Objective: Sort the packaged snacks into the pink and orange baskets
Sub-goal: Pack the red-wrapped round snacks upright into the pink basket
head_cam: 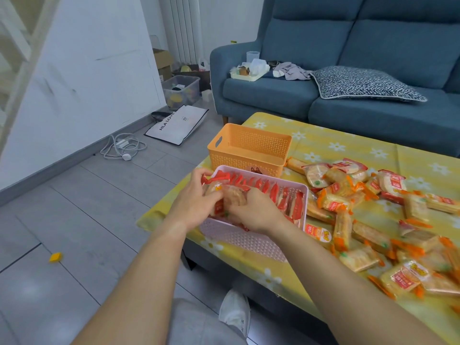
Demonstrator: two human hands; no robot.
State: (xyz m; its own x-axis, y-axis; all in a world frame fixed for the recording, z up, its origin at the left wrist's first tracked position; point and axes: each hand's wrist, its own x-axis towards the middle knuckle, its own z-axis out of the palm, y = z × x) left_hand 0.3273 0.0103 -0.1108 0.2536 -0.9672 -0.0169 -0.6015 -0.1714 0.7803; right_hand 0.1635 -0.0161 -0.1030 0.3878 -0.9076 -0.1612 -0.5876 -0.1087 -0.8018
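Observation:
The pink basket [249, 239] sits at the table's near left corner, packed with a row of red-edged snack packs [278, 195] standing on edge. Over its left end, my left hand [193, 199] and my right hand [256, 211] both grip a red-edged snack pack [232, 197] holding a round cracker. Behind it stands the orange basket [249, 149], and no snacks show inside it. A heap of loose snack packs [368, 212], with orange and red edges, covers the table to the right.
The table wears a yellow flowered cloth [323, 143]. A blue sofa [348, 78] with a patterned cushion stands behind it. On the grey floor to the left lie a white bag [178, 124], a coiled cable [123, 146] and a small yellow piece [55, 257].

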